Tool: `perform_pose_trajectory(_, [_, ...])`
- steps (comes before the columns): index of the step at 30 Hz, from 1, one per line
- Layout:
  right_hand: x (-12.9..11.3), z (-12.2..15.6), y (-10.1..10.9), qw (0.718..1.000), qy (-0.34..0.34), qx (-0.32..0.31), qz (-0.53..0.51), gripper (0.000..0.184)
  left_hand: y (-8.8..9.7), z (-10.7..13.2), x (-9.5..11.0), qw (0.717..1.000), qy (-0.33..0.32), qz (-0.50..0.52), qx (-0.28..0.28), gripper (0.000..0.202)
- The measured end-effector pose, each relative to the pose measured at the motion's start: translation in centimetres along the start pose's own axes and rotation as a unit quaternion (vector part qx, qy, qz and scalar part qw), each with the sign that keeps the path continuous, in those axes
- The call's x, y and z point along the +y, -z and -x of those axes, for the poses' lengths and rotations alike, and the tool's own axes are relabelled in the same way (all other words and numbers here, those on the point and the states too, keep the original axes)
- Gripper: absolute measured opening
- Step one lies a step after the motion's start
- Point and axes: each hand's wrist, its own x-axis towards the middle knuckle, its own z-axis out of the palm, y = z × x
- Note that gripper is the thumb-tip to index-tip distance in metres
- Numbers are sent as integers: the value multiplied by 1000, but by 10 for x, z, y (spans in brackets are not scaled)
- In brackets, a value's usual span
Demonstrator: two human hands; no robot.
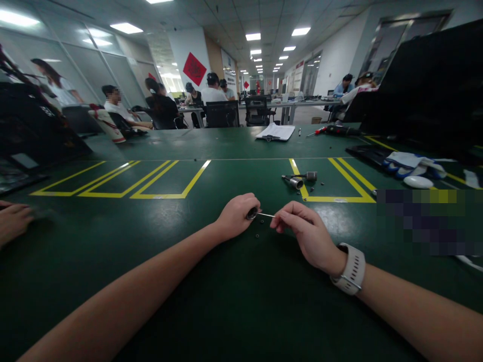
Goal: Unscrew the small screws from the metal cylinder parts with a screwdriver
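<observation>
My left hand (238, 217) is closed around a small metal cylinder (251, 213), its dark hollow end facing right. Between the thumb and fingertips of my right hand (302, 229) is a thin metal rod (266, 215), reaching left to the cylinder's open end. Whether the rod is a tool or a part joined to the cylinder, I cannot tell. Just below lie a small dark ring (262, 221) and a smaller ring (257, 236). Farther off, two similar metal cylinders (311, 176) (297, 183) with thin rods rest by the yellow tape, with several tiny dark pieces around them.
Yellow tape (158, 196) marks areas on the green table (226, 143). At the back are a clipboard (276, 131), a pen and a red-tipped screwdriver (317, 131). Gloves (413, 165) and a white mouse (418, 182) lie right. Another person's hand (14, 219) shows at left.
</observation>
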Motion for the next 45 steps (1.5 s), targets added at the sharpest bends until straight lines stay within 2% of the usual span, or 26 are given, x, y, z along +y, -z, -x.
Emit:
perform_pose_trajectory(5, [-7,8,-4,980,64,-5,189,15,-1,0,0,1000,0,-30,-6,9])
perform_pose_trajectory(7, [-7,8,-5,974,69,-7,217,15,-1,0,0,999,-2,-37,-6,10])
perform_pose_trajectory(9, [-7,6,-4,980,54,-8,191,15,-2,0,0,999,-5,-36,-4,10])
perform_pose_trajectory(12, [-3,0,-1,996,18,-8,87,15,-2,1,0,1000,-8,-21,3,9])
perform_pose_trajectory(16, [1,-3,0,999,-35,-15,-32,14,-1,1,0,1000,-7,8,7,12])
perform_pose_trajectory(18, [2,-3,0,997,-51,-14,-59,13,-1,1,0,1000,-6,18,10,13])
perform_pose_trajectory(20, [1,-1,0,998,-38,-4,-58,13,-1,1,0,1000,-3,19,14,13])
perform_pose_trajectory(22, [-1,1,0,1000,-6,1,-12,14,-2,0,-1,1000,2,12,14,11])
perform_pose_trajectory(24, [-4,4,-1,996,34,1,80,15,-2,0,-1,1000,5,-1,6,9])
perform_pose_trajectory(28, [-10,12,-8,956,110,-23,271,15,-2,0,-1,999,0,-34,-6,10])
perform_pose_trajectory(31, [-12,14,-12,937,125,-43,324,15,-2,0,0,998,-7,-57,-15,10])
perform_pose_trajectory(34, [-13,10,-9,957,84,-34,274,16,-2,1,0,998,-10,-65,-23,10])
perform_pose_trajectory(38, [-9,0,-1,997,-10,-10,71,15,-1,2,-1,999,-9,-48,-25,8])
perform_pose_trajectory(42, [-1,-6,1,990,-85,20,-112,12,0,2,-1,1000,-11,-10,-11,10])
perform_pose_trajectory(45, [2,-8,2,979,-116,20,-168,12,0,1,0,1000,-13,5,-5,11])
